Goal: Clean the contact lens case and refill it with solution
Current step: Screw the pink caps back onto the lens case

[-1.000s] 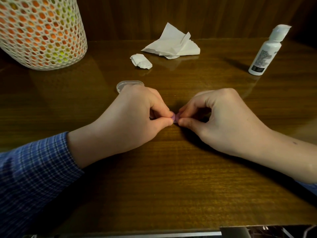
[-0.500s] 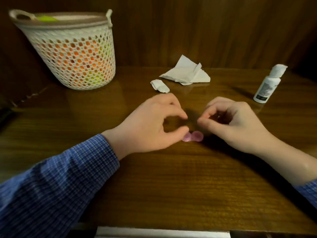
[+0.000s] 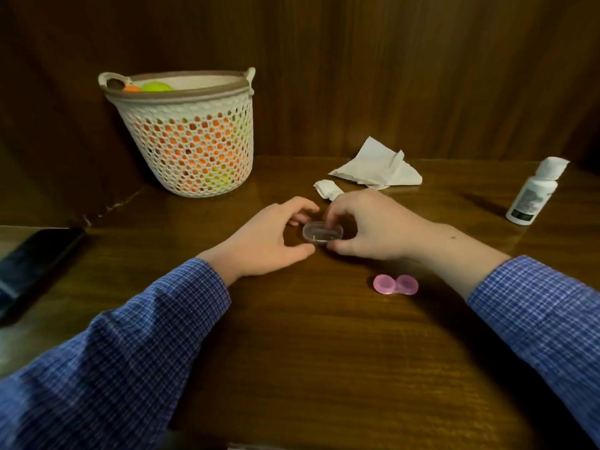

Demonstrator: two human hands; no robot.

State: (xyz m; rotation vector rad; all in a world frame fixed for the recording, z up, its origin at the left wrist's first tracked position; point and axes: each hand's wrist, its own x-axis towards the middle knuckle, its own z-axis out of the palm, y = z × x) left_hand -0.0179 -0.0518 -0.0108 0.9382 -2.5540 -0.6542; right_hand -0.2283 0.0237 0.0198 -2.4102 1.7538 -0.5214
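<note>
The pink contact lens case (image 3: 395, 284), two joined round cups with lids on, lies on the wooden table (image 3: 308, 352) with neither hand on it. Farther back, my right hand (image 3: 367, 227) pinches a clear oval plastic container (image 3: 322, 232) between curled fingers and thumb. My left hand (image 3: 269, 237) curves round the container's left side, thumb near its front edge; whether it touches is unclear. The white solution bottle (image 3: 535, 193) stands upright at the far right, cap on.
A white mesh basket (image 3: 191, 134) of coloured balls stands at the back left. A crumpled tissue (image 3: 376, 168) and a small wad (image 3: 327, 189) lie behind my hands. A dark phone (image 3: 32, 264) lies at the left edge. A wood wall closes the back.
Both hands let go of the pink case and moved back to the clear oval container, which my right hand now pinches. My head has tilted up, showing more of the basket and wall.
</note>
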